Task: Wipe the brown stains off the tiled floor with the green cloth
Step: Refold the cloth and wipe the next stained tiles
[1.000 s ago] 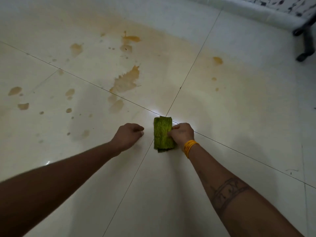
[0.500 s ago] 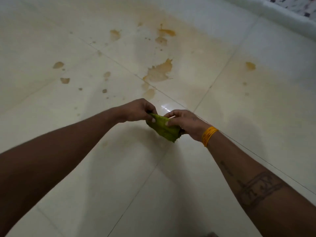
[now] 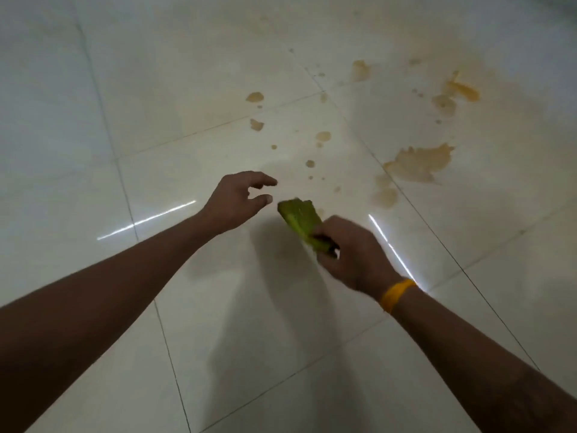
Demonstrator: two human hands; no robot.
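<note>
My right hand [image 3: 352, 251] grips the folded green cloth [image 3: 301, 218], which sticks out up and to the left above the floor. My left hand [image 3: 239, 200] hovers just left of the cloth with fingers spread and relaxed, holding nothing. Brown stains lie beyond the hands on the cream tiled floor [image 3: 156, 89]: a large splash [image 3: 420, 162] to the upper right, a smaller smear [image 3: 387, 196] below it, more blotches [image 3: 457, 90] further back, and several small drops [image 3: 321, 137] just past the cloth.
Grey grout lines cross the glossy tiles, with bright light reflections [image 3: 146, 218] left and right of my hands. A yellow band [image 3: 395, 292] circles my right wrist.
My left hand has let go of the cloth and opened beside it. The right hand now holds the cloth alone, and the view has swung left so the stains sit to the right.
</note>
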